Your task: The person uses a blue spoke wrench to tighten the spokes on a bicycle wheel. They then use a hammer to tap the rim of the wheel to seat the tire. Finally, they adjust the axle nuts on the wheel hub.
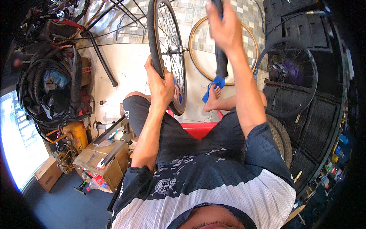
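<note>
A spoked bicycle wheel (172,51) with a black tyre stands upright in front of me, its lower part between my legs. My left hand (160,87) is closed round the near left side of its tyre and rim. Raised at the upper right, my right hand (225,29) is blurred, its fingers closed round a long black strip (221,63) that looks like a flattened inner tube. The strip hangs down to my blue flip-flop (214,86). Behind it on the floor lies a loose tan-edged tyre (195,63).
To the left are a pile of black tyres (36,82), a cardboard box (105,156) with tools on it, and a yellow machine (77,136). Another wheel (313,72) leans against dark panels at the right. I sit on a red seat (196,129).
</note>
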### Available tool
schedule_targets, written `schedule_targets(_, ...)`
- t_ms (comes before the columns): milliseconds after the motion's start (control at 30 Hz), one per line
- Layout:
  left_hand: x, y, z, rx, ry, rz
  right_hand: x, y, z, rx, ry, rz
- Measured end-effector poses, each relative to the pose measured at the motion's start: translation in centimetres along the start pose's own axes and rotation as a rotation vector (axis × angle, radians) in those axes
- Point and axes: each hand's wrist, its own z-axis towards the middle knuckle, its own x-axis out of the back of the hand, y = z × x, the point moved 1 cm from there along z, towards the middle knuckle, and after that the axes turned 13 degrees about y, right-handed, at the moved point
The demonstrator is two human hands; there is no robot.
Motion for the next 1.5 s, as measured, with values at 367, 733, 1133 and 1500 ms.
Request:
schedule_targets(367,1.0,-0.4,-2.2,0.009,-0.021,0.031,-2.5,21.6,-25.4,-0.324,-0.911,-0.808)
schedule_targets(733,1.5,-0.9,-3.3,-0.014,0.033,0.04,-1.6,3.0,-5.2,-0.12,-0.348,-0.355)
schedule_targets(1133,2.1,-0.2,-3.5,0.017,0.04,0.035,-0.6,15.3,-19.6,-0.49,-1.095,-0.589)
schedule_targets(1500,-2.0,-5.1,-0.3,0.008,0.053,0.057,10.5,14.2,-19.9,-0.378,-0.539,-0.507)
